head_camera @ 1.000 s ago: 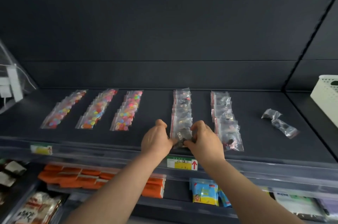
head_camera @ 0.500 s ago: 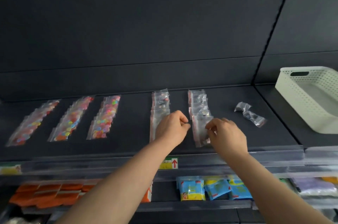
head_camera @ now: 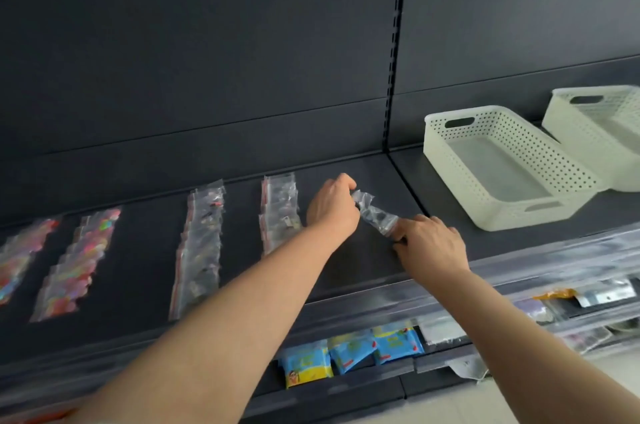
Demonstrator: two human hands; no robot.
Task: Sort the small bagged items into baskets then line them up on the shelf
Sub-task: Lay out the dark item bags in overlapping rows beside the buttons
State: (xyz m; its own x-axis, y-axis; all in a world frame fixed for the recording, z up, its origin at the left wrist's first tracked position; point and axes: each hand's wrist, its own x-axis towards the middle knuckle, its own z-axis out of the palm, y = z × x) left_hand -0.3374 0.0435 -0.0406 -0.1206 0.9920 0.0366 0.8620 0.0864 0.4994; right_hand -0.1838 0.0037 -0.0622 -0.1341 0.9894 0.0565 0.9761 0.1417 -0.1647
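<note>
Now I see my left hand (head_camera: 332, 207) and right hand (head_camera: 431, 247) pinching opposite ends of one clear bag (head_camera: 375, 214), baskets (head_camera: 502, 167) at two o'clock.

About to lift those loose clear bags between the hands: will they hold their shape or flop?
Likely floppy: the clear bags look crumpled and bent between left hand and right hand. Probably light, with small dark contents. The glossy film may slip, so pinch firmly.
</note>
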